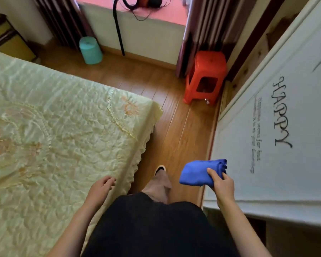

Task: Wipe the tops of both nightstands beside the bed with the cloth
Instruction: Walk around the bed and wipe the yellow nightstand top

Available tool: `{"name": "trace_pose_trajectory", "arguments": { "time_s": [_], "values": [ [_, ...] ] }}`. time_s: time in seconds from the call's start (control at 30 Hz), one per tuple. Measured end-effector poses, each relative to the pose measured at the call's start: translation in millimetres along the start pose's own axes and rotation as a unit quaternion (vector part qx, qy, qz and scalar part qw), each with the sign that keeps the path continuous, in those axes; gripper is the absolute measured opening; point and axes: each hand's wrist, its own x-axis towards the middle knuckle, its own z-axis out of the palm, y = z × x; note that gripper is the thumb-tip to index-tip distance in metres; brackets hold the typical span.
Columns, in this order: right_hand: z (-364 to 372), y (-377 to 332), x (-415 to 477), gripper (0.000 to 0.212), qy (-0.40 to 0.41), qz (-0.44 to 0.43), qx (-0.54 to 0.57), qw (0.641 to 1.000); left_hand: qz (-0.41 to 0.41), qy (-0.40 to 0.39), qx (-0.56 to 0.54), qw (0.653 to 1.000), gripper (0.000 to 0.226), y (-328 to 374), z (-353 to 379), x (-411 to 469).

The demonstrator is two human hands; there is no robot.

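Observation:
My right hand point(223, 184) grips a folded blue cloth point(196, 173) at waist height, over the wooden floor beside the white wardrobe door. My left hand point(101, 188) hangs loosely curled over the corner of the bed point(63, 127), holding nothing. At the far left, behind the bed, a dark and yellow piece of furniture point(6, 38) stands against the wall; it may be a nightstand, and its top is mostly cut off by the frame edge.
A white wardrobe door point(285, 154) with the word HAPPY fills the right side. A red plastic stool point(206, 76) stands ahead on the floor point(176, 123), a teal bin point(90, 51) by the window ledge, and a black hose point(119, 30) hangs down.

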Motion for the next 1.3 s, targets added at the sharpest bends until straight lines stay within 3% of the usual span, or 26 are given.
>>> {"name": "trace_pose_trajectory", "arguments": {
  "time_s": [0.23, 0.43, 0.53, 0.8, 1.1, 1.3],
  "values": [
    [15.4, -102.9, 97.1, 0.041, 0.105, 0.022, 0.043, 0.993, 0.063, -0.071, 0.002, 0.996, 0.024, 169.4, 8.3, 145.7],
    [29.5, -180.9, 188.2, 0.043, 0.134, 0.024, 0.035, 0.99, 0.111, -0.099, 0.006, 0.989, 0.024, 283.7, 25.1, 232.1],
    [49.1, -215.8, 246.5, 0.038, 0.121, 0.018, 0.026, 0.992, 0.097, -0.085, -0.003, 0.992, 0.024, 311.2, 34.6, 273.3],
    [157.9, -332.6, 421.8, 0.026, -0.049, -0.035, -0.074, 0.995, -0.04, 0.056, -0.122, 0.99, 0.023, 361.8, 44.9, 377.4],
    [311.0, -472.4, 532.4, 0.009, -0.237, -0.12, -0.186, 0.946, -0.143, 0.191, -0.199, 0.951, 0.024, 416.5, 32.1, 439.0],
    [401.6, -522.2, 591.7, 0.009, -0.3, -0.115, -0.232, 0.918, -0.188, 0.217, -0.25, 0.925, 0.023, 449.3, 30.5, 497.8]
  ]
}}
